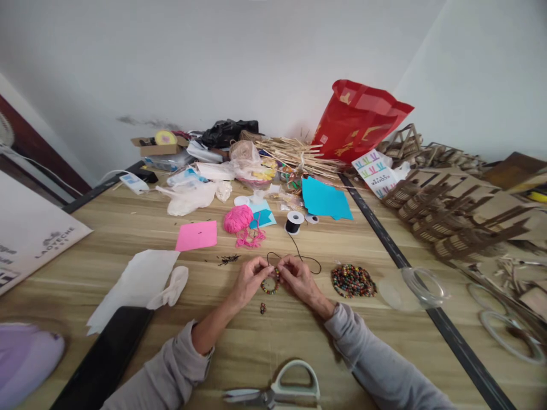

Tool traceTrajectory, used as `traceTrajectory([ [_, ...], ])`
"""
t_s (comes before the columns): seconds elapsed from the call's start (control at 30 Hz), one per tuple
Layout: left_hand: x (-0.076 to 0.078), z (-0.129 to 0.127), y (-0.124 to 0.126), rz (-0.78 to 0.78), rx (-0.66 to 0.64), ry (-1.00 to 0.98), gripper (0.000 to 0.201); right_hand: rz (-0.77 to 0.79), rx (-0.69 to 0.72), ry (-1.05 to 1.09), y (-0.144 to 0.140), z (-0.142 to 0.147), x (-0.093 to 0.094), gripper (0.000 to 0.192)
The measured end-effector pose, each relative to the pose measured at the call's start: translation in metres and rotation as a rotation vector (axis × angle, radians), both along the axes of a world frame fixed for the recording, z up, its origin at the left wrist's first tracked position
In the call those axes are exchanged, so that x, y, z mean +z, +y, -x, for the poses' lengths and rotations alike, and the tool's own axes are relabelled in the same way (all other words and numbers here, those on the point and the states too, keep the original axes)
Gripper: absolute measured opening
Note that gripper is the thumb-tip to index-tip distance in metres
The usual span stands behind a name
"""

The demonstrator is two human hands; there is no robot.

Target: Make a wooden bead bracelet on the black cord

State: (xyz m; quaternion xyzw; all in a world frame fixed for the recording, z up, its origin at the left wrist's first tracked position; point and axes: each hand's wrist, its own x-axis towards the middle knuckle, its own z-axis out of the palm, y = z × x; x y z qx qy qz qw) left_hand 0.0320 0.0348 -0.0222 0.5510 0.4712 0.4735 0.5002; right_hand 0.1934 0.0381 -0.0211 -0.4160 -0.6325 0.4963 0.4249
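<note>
Beads on a cord, mid-table

Bead loop (pixel 270 285) hangs between both hands above the wood table (pixel 128 228). Left hand (pixel 248 280) and right hand (pixel 299 276) each pinch the black cord (pixel 299 250), fingers closed tight on it. Loose bead pile (pixel 352 281) just to the right; thread spool (pixel 294 221) behind; scissors (pixel 277 393) near the front edge.

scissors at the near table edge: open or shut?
Open. The scissors lie flat at the near edge of the table, their blades slightly parted and pointing left, untouched by either hand.
</note>
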Motion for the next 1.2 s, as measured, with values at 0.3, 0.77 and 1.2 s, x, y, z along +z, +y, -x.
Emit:
traceTrajectory([
  [0.3, 0.004, 0.000, 0.000, 0.027, 0.009, -0.022, 0.021, -0.101, -0.017, -0.032, 0.000, -0.002, 0.001, 0.025],
  [0.77, 0.010, 0.004, -0.001, 0.170, -0.125, -0.129, 0.023, -0.054, 0.002, -0.034, 0.001, -0.002, 0.003, 0.026],
  [1.2, 0.010, 0.002, 0.002, 0.232, -0.125, -0.194, 0.024, -0.025, 0.007, -0.051, 0.001, -0.003, 0.001, 0.028],
])
